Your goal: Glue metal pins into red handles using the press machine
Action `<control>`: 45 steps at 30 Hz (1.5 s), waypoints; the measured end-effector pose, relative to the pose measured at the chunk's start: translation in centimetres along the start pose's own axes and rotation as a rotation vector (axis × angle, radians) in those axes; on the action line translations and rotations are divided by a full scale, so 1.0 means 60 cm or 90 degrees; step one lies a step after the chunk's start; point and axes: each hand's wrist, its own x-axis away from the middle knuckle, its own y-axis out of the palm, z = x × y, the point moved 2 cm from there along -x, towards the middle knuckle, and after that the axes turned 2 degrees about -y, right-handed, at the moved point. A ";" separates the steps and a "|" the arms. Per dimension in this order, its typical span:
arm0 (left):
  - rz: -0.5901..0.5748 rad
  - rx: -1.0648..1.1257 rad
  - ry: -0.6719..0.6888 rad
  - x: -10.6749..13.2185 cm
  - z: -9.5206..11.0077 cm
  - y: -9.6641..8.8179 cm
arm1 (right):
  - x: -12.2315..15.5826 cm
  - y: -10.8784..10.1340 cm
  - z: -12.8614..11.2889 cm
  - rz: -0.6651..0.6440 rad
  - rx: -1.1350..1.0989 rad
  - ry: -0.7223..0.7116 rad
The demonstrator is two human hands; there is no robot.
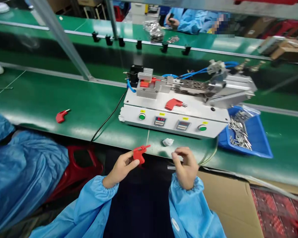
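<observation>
My left hand (123,168) grips a red pistol-shaped plastic piece (139,154) between thumb and fingers, its thin red tip pointing right, at the bench's front edge. To the right, my right hand (186,167) is raised with its fingers curled and thumb and fingertips close together; whatever they may hold is too small or hidden to tell. Just beyond it lies a crumpled white scrap (168,142). The bench machine (149,102) stands ahead, with a red piece (144,84) in its left-hand fixture. Another red piece with a metal shaft (173,104) lies on its top plate.
A blue bin (263,145) of metal parts stands right of the machine. Another red piece (61,116) lies on the green bench (39,96) to the left. A black cable (109,115) runs over the edge. A co-worker's blue sleeve (34,148) is at left; cardboard (228,201) lies below right.
</observation>
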 end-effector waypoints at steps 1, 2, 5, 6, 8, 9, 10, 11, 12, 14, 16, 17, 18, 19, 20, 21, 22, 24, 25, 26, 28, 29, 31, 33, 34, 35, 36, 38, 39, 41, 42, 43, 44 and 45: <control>0.034 0.034 -0.026 0.000 -0.008 -0.003 | -0.004 -0.004 0.021 0.043 0.023 0.041; 0.059 0.065 -0.046 -0.001 -0.013 -0.004 | -0.009 -0.003 0.041 0.047 0.040 0.073; 0.080 0.129 -0.065 -0.009 -0.016 0.003 | -0.026 0.019 0.086 -0.041 0.083 0.100; 0.076 0.143 -0.062 -0.012 -0.012 0.005 | -0.030 0.027 0.092 -0.063 0.092 0.094; 0.068 0.161 -0.051 -0.016 -0.003 0.010 | -0.033 0.038 0.089 -0.087 0.071 0.083; 0.065 0.165 -0.044 -0.017 0.002 0.011 | -0.032 0.039 0.081 -0.096 0.036 0.087; 0.064 0.166 -0.037 -0.018 0.006 0.012 | -0.030 0.039 0.070 -0.107 -0.009 0.096; 0.065 0.165 -0.031 -0.018 0.010 0.012 | -0.027 0.037 0.058 -0.121 -0.057 0.108; 0.067 0.161 -0.026 -0.018 0.013 0.011 | -0.025 0.034 0.045 -0.133 -0.100 0.120; 0.073 0.148 -0.024 -0.019 0.018 0.010 | -0.022 0.026 0.024 -0.152 -0.149 0.134; 0.082 0.132 -0.024 -0.020 0.021 0.009 | -0.022 0.019 0.012 -0.146 -0.147 0.137; 0.085 0.126 -0.024 -0.020 0.022 0.008 | -0.024 0.016 0.009 -0.133 -0.135 0.137; 0.086 0.122 -0.022 -0.020 0.023 0.009 | -0.025 0.014 0.009 -0.114 -0.121 0.136; 0.085 0.121 -0.019 -0.020 0.024 0.009 | -0.027 0.013 0.010 -0.092 -0.109 0.134; 0.081 0.120 -0.017 -0.020 0.024 0.010 | -0.028 0.013 0.011 -0.068 -0.101 0.132; 0.076 0.118 -0.016 -0.020 0.024 0.010 | -0.030 0.013 0.012 -0.045 -0.096 0.129; 0.073 0.116 -0.016 -0.019 0.024 0.011 | -0.031 0.013 0.013 -0.026 -0.093 0.126; 0.070 0.106 -0.018 -0.017 0.024 0.011 | -0.031 0.014 0.013 -0.007 -0.080 0.122; 0.072 0.100 -0.018 -0.016 0.024 0.011 | -0.031 0.016 0.011 -0.006 -0.072 0.120; 0.073 0.093 -0.018 -0.015 0.025 0.011 | -0.031 0.017 0.009 -0.011 -0.064 0.118; 0.072 0.078 -0.014 -0.013 0.027 0.011 | -0.030 0.020 0.002 -0.025 -0.049 0.111; 0.072 0.071 -0.012 -0.012 0.028 0.011 | -0.029 0.022 -0.002 -0.032 -0.043 0.108; 0.068 0.057 -0.011 -0.010 0.030 0.011 | -0.028 0.026 -0.010 -0.043 -0.034 0.110; 0.066 0.048 -0.011 -0.009 0.031 0.011 | -0.029 0.030 -0.018 -0.050 -0.026 0.117; 0.065 0.044 -0.012 -0.008 0.030 0.011 | -0.030 0.032 -0.021 -0.053 -0.022 0.120; 0.065 0.041 -0.012 -0.008 0.030 0.011 | -0.031 0.033 -0.024 -0.058 -0.018 0.121; 0.066 0.038 -0.012 -0.007 0.029 0.011 | -0.032 0.035 -0.026 -0.064 -0.013 0.121; 0.066 0.036 -0.010 -0.007 0.027 0.010 | -0.033 0.037 -0.030 -0.073 -0.005 0.119; 0.065 0.037 -0.009 -0.007 0.026 0.010 | -0.034 0.037 -0.031 -0.074 -0.003 0.119; 0.065 0.039 -0.009 -0.007 0.024 0.009 | -0.034 0.037 -0.031 -0.072 -0.001 0.119; 0.066 0.038 -0.010 -0.007 0.023 0.009 | -0.033 0.037 -0.031 -0.070 -0.001 0.120; 0.068 0.037 -0.011 -0.007 0.022 0.008 | -0.033 0.037 -0.030 -0.070 -0.003 0.123; 0.069 0.036 -0.012 -0.006 0.021 0.008 | -0.033 0.037 -0.029 -0.070 -0.004 0.124; 0.071 0.036 -0.012 -0.006 0.021 0.007 | -0.032 0.038 -0.029 -0.069 -0.004 0.125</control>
